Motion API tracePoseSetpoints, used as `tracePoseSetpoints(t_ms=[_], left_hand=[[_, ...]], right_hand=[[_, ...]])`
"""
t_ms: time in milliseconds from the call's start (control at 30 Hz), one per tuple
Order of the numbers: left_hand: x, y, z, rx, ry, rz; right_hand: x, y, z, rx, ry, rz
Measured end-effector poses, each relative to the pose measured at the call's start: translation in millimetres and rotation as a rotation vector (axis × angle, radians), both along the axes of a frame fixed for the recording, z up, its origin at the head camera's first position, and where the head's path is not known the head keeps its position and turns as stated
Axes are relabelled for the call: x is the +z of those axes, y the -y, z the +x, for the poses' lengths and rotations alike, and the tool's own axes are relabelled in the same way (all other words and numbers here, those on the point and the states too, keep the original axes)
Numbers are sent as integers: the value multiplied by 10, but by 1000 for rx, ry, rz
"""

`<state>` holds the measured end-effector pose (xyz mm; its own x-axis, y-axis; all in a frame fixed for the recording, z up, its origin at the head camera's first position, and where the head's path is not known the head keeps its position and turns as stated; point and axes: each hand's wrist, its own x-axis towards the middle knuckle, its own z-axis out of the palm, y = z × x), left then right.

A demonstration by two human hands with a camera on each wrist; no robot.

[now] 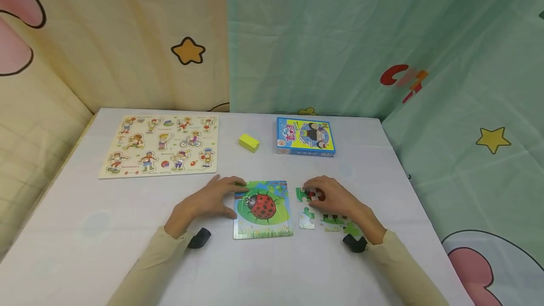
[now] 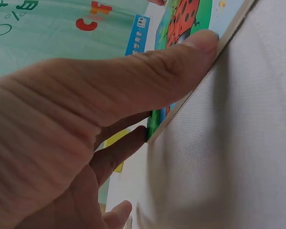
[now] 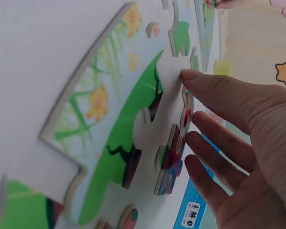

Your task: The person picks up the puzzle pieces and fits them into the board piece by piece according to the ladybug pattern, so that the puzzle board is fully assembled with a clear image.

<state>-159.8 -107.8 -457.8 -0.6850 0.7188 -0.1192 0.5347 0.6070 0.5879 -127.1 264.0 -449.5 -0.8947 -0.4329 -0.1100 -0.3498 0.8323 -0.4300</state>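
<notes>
A square ladybug puzzle picture (image 1: pixel 263 228) lies flat on the table in front of me. My left hand (image 1: pixel 212 197) is at its left side, with the thumb (image 2: pixel 200 47) on the edge and other fingertips near the far-left corner. To the right, my right hand (image 1: pixel 333 195) reaches over loose jigsaw pieces (image 1: pixel 307 220). In the right wrist view, its thumb and fingers are spread beside a small pile of red and green pieces (image 3: pixel 169 160). Some contact there is hidden. Joined pieces with grass and yellow flowers (image 3: pixel 109 95) lie under that wrist.
Behind the left hand lies a wooden board with pictures of children (image 1: pixel 159 145). A yellow block (image 1: pixel 249 142) sits near the table's middle. At the back right is a blue and yellow box (image 1: pixel 305 137). Printed curtains (image 1: pixel 297 37) hang behind the white table (image 1: pixel 255 273).
</notes>
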Motion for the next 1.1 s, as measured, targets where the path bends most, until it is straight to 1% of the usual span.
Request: tracePoseSetpoints(t_ms=[167, 467, 767, 933, 1100], left_hand=[[-2, 17, -13, -13, 25, 15], [-30, 14, -11, -11, 17, 16], [-5, 23, 5, 2, 25, 21], [-16, 23, 4, 0, 24, 24], [-10, 14, 2, 0, 25, 17]], right_hand=[[-6, -26, -3, -1, 16, -17], [-26, -69, -27, -4, 20, -55], [-51, -76, -75, 41, -15, -54], [-64, -71, -86, 69, -37, -47], [-45, -44, -92, 83, -41, -35]])
